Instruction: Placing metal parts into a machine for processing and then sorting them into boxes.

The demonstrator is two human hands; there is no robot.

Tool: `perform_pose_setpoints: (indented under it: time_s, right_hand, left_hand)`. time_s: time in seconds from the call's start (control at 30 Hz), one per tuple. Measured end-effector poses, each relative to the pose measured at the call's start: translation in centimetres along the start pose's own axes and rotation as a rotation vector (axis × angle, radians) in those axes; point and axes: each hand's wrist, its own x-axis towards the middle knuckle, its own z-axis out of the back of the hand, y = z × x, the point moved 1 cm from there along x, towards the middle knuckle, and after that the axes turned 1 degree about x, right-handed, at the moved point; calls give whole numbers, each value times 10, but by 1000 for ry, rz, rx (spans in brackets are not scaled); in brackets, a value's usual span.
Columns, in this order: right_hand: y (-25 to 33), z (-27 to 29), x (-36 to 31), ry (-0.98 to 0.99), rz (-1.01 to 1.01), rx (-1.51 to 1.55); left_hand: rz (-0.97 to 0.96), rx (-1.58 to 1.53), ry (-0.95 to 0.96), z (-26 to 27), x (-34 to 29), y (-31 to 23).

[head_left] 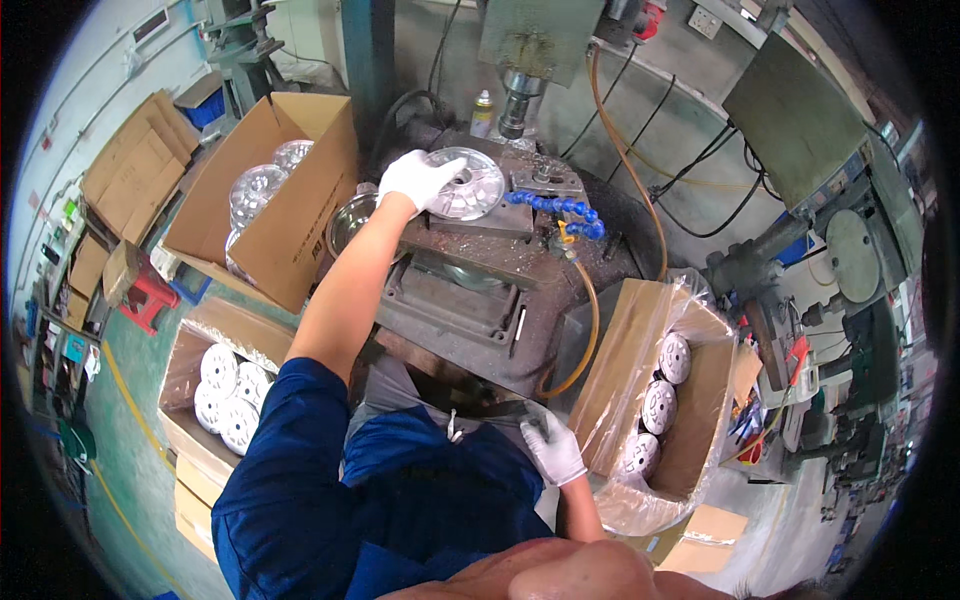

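Note:
My left hand [418, 181], in a white glove, reaches forward and grips the left side of a shiny round metal wheel-like disc [470, 192]. The disc has a central hole and cut-outs, and it sits tilted at the block [485, 220] on the machine bed. My right hand [553, 450], gloved too, hangs low at my waist beside the grey apron [385, 385]. Its fingers look loosely apart, with nothing visible in them. Above the disc hangs the machine's spindle [520, 105]. A blue segmented coolant hose [560, 205] points at the disc from the right.
A tall carton [285, 225] at left holds several shiny discs. Lined cartons [195, 440] [612, 365] at near left and right hold several pale discs. A metal bowl [350, 222] sits left of the bed. A spray can [482, 115] stands behind, and a brown hose [592, 335] curves down at right.

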Motion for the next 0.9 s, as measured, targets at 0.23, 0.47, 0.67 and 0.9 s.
perform_pose_setpoints:
  time_s: [0.23,0.47,0.67,0.9]
  right_hand:
    - [-5,1,14,12,37,-39]
    - [-1,7,16,-10,62,-123]
    - [-5,7,12,5,62,-141]
    - [-5,11,10,4,77,-184]
  left_hand:
    - [-25,-20,-31,1,3,10]
    - [-27,34,50,-8,12,-4]
    - [27,70,149,0,7,-9]
    - [45,92,105,-7,12,-3]
